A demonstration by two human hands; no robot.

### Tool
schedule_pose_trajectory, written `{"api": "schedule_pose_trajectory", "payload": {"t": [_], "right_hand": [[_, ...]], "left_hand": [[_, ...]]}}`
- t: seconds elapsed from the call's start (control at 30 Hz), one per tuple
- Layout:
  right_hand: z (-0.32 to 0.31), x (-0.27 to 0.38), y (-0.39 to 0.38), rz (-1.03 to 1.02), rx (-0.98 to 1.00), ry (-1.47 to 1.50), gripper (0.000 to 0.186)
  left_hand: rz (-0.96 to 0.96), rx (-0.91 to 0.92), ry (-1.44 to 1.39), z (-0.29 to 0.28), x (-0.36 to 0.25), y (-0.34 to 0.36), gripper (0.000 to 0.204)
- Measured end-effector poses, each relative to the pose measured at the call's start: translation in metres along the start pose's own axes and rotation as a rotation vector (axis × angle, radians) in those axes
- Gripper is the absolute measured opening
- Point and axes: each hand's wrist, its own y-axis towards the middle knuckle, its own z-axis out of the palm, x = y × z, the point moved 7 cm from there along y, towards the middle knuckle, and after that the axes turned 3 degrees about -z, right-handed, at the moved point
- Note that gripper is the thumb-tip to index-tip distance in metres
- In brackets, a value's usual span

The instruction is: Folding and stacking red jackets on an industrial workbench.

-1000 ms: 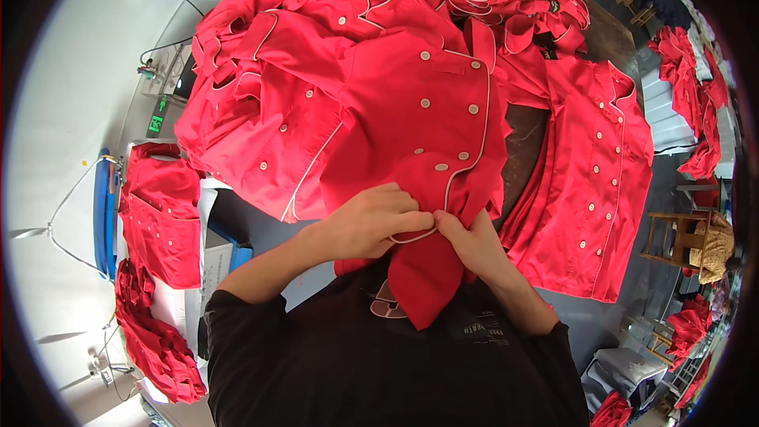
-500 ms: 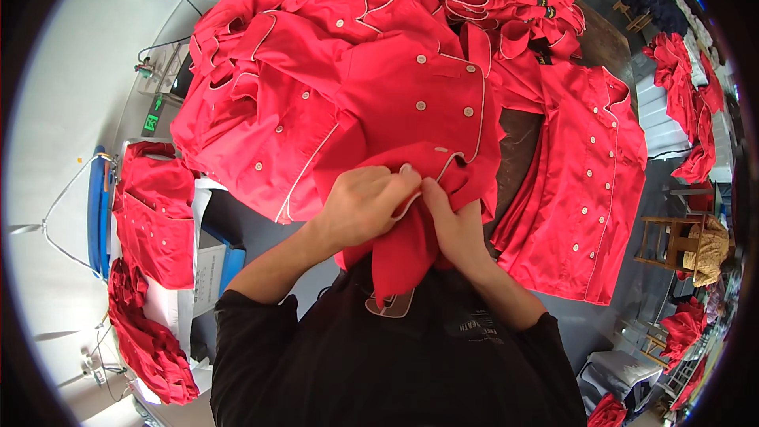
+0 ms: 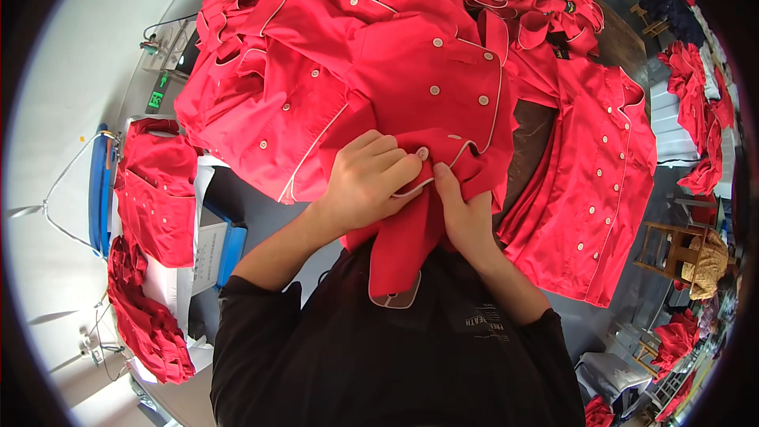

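Observation:
A red double-breasted jacket with white piping and pale round buttons lies in front of me, its lower edge gathered up toward my body. My left hand is closed on the piped edge, thumb and forefinger beside a pale button. Close by on the right, my right hand grips the same edge, thumb on top of the cloth and the other fingers hidden beneath it. A flap of the red fabric hangs down below my hands, over my black shirt.
More red jackets are heaped on the brown table, one jacket draping over its right edge. Folded red garments sit at the left by a blue-and-white box. A wooden stool stands at the far right.
The button between my fingertips now shows more plainly. My right thumb has drawn slightly away from my left fingers. The whole view has shifted a little.

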Motion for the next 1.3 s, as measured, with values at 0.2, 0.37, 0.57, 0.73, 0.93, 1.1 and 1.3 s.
{"api": "schedule_pose_trajectory", "payload": {"t": [0.2,0.37,0.57,0.73,0.93,1.1,1.3], "right_hand": [[-0.001,-0.006,0.001,0.050,-0.089,0.119,0.023],[-0.003,-0.002,0.000,0.020,-0.081,0.196,0.025],[-0.009,-0.014,0.000,0.093,-0.196,0.358,0.024],[-0.004,-0.019,-0.010,-0.053,-0.159,0.134,0.023],[0.015,-0.035,-0.050,0.195,1.063,-0.642,0.047],[-0.116,-0.055,0.054,0.205,-0.003,-0.468,0.027],[-0.136,-0.218,0.105,0.074,0.222,-0.857,0.042]], "left_hand": [[-0.168,-0.171,-0.079,-0.003,0.006,0.000,0.041],[-0.167,-0.276,-0.182,0.002,0.005,-0.016,0.051],[-0.155,-0.128,-0.124,0.001,0.001,-0.020,0.047],[-0.215,0.078,-0.166,-0.013,0.010,-0.033,0.041],[-0.764,1.336,-0.141,-0.018,0.029,-0.124,0.042],[-0.836,1.086,-0.384,-0.049,0.076,-0.120,0.040],[-0.362,0.191,-0.227,0.068,0.214,0.072,0.053]]}}
